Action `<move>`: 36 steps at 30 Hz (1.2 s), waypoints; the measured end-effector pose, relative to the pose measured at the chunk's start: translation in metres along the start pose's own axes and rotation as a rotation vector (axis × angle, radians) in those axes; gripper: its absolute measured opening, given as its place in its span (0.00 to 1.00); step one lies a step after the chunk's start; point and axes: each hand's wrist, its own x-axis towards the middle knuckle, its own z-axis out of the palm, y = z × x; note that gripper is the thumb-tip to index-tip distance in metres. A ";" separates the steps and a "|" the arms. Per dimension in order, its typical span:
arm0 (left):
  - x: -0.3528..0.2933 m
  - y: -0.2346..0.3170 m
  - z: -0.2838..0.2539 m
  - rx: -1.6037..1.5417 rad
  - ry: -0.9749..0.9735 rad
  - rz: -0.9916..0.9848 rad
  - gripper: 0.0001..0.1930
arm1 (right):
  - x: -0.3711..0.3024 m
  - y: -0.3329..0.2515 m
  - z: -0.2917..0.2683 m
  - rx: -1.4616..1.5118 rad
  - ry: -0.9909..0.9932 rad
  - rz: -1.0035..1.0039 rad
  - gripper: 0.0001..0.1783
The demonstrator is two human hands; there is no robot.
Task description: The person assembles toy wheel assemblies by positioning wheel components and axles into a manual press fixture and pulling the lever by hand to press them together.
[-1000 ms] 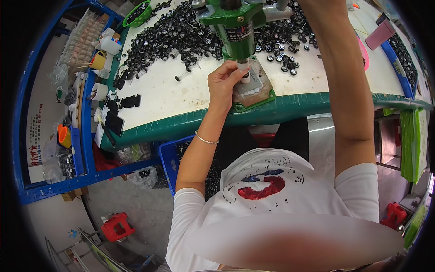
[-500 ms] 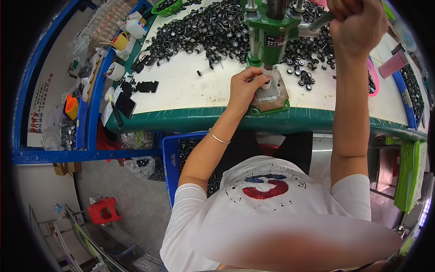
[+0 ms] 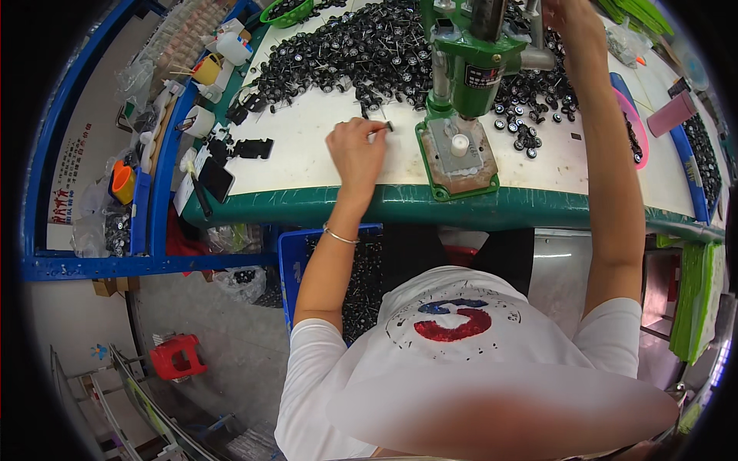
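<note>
A small black wheel on a thin metal axle is pinched between the thumb and fingers of my left hand, just over the white tabletop left of the press. My right hand, cut off by the upper edge, is closed at the lever of the green hand press; part of its grip is out of view. On the press's base plate stands a short white round holder, its top bare under the raised ram. Behind the press spreads a large heap of black wheels with axles.
Several loose wheels lie right of the press, near a pink tray. A phone and flat black parts lie at the left. A green-covered table edge runs in front, with a blue crate below it.
My left hand has left the white holder and moved left, taking hold of a wheel with axle from the table. My right hand has risen with the lever, and the ram has lifted off the holder.
</note>
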 end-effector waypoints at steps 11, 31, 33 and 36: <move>0.042 -0.007 0.017 0.539 0.030 0.084 0.07 | -0.120 0.124 -0.069 -2.156 0.104 0.019 0.09; 0.003 0.028 0.009 -0.870 -0.074 -0.454 0.04 | -0.104 0.142 -0.005 -1.313 0.344 0.186 0.11; -0.003 0.034 0.014 -1.019 -0.095 -0.437 0.06 | -0.099 0.144 0.012 -1.057 0.370 0.392 0.14; -0.010 0.045 0.014 -1.147 -0.155 -0.467 0.10 | -0.102 0.164 0.008 -1.145 0.344 0.328 0.13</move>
